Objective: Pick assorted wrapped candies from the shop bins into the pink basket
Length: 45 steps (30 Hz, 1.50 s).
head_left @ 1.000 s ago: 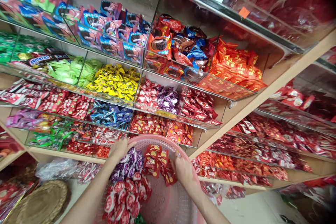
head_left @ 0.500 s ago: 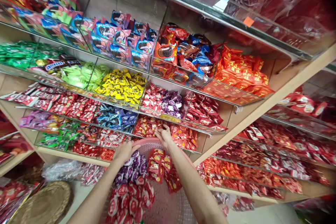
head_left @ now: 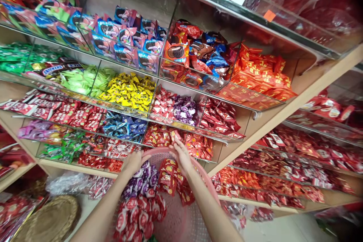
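My left hand [head_left: 132,162] grips the far rim of a pink plastic basket [head_left: 181,219] held in front of the shelves. The basket holds purple-and-white candies [head_left: 141,179], red-and-white candies [head_left: 136,215] and red-and-gold packets [head_left: 172,177]. My right hand [head_left: 181,155] is just above the basket's far rim, at the front edge of a clear bin of red-and-gold packets [head_left: 161,138]. Its fingers are curled around a few of these packets.
Slanted clear-fronted shelf bins [head_left: 124,90] hold yellow, green, blue, purple and red wrapped sweets. A wooden shelf divider [head_left: 283,109] runs diagonally at the right, with more red sweets beyond it. A woven tray [head_left: 48,219] lies at lower left.
My right hand left the basket's right rim, reached up into the red-and-gold packet bin, and has now drawn back slightly toward the basket. The left hand stayed on the rim.
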Tool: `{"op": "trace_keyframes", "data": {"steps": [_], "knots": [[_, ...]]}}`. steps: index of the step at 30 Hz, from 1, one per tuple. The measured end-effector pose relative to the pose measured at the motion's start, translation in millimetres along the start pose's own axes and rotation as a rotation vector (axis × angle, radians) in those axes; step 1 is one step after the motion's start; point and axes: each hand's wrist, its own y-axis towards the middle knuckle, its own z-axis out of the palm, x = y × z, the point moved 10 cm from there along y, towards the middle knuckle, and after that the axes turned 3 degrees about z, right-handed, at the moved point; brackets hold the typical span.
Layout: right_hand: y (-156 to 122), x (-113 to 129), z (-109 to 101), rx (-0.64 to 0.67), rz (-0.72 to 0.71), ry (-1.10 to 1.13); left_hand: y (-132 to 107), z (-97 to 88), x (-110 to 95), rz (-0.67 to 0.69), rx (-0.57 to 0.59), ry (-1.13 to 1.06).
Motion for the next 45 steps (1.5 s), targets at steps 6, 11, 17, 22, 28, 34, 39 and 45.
{"op": "trace_keyframes", "data": {"steps": [6, 11, 17, 22, 28, 34, 39, 45], "knots": [[-52, 9, -18, -0.041, -0.099, -0.098, 0, -3.6, -1, -0.010, -0.011, 0.008], [-72, 14, -56, -0.178, -0.135, -0.093, 1, -1.0, 0, -0.019, 0.009, 0.007], [-81, 27, -97, -0.297, -0.199, 0.072, 2, 1.5, 1, -0.013, 0.035, 0.018], [-81, 24, -102, -0.299, -0.193, 0.172, 2, 0.1, 0, -0.007, 0.034, 0.030], [-76, 4, -97, -0.208, -0.029, 0.206, 2, -0.1, -1, 0.005, 0.023, 0.042], [-79, -10, -86, -0.124, 0.142, 0.259, 2, -0.2, -2, 0.006, 0.033, 0.026], [-85, -4, -66, -0.040, 0.169, 0.154, 2, -0.1, -1, 0.004, 0.029, 0.031], [-90, 6, -70, 0.036, 0.134, -0.081, 2, 1.1, 0, -0.009, 0.014, 0.025]]}}
